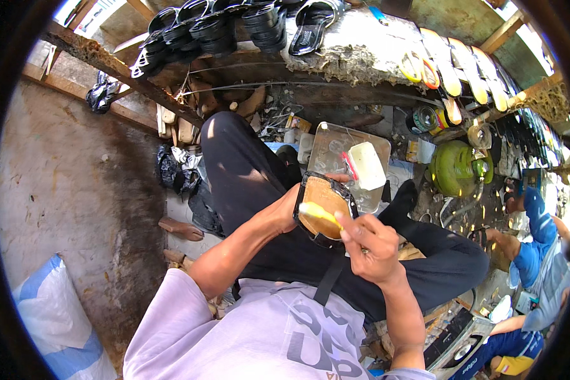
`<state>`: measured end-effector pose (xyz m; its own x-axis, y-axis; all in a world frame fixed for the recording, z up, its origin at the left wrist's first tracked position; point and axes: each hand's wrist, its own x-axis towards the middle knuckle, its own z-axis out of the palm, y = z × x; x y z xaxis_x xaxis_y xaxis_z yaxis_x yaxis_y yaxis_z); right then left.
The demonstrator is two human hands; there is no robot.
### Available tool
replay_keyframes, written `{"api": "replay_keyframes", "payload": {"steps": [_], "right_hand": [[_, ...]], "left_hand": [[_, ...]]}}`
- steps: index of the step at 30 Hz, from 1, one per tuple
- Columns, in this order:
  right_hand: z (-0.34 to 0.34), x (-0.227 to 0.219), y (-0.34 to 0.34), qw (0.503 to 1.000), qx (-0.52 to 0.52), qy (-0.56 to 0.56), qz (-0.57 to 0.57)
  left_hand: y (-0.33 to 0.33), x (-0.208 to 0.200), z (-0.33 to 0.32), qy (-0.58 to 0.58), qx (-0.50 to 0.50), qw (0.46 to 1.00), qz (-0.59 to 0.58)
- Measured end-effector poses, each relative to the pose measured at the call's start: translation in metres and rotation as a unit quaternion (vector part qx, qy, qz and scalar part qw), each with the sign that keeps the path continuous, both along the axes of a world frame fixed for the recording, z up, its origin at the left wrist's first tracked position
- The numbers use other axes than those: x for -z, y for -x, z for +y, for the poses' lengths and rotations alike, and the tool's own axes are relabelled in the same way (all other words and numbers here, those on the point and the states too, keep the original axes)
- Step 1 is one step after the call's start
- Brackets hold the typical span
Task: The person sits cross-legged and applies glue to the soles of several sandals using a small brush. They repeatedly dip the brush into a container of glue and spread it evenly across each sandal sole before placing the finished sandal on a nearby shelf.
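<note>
My left hand (280, 212) grips a black sandal sole (326, 197) from its left side, with its tan inner face turned up over my lap. My right hand (372, 246) holds a yellow-handled brush (318, 213) whose tip rests on the tan face of the sole. A black strap (328, 280) hangs down from the sole over my dark trousers.
A clear tray holding a white block (367, 166) sits just beyond the sole. A green gas cylinder (459, 168) stands to the right. Black sandals (221, 25) and yellow soles (462, 66) line a shelf above. Another person in blue (538, 253) sits at right. A white sack (50, 310) lies lower left.
</note>
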<state>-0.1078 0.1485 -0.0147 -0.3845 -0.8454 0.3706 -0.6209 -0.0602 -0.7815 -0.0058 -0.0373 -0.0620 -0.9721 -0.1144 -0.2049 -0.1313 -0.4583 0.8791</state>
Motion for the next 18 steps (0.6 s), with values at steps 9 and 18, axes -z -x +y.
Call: {"api": "replay_keyframes", "payload": {"steps": [9,18], "right_hand": [[-0.005,-0.007,0.017,0.997,-0.045,-0.030,0.053],[-0.006,-0.014,0.038,0.987,-0.129,-0.016,0.092]], "left_hand": [[0.008,0.010,-0.007,-0.190,0.109,0.974,-0.059],[0.005,0.033,-0.022,-0.112,0.199,0.973,-0.025]]}}
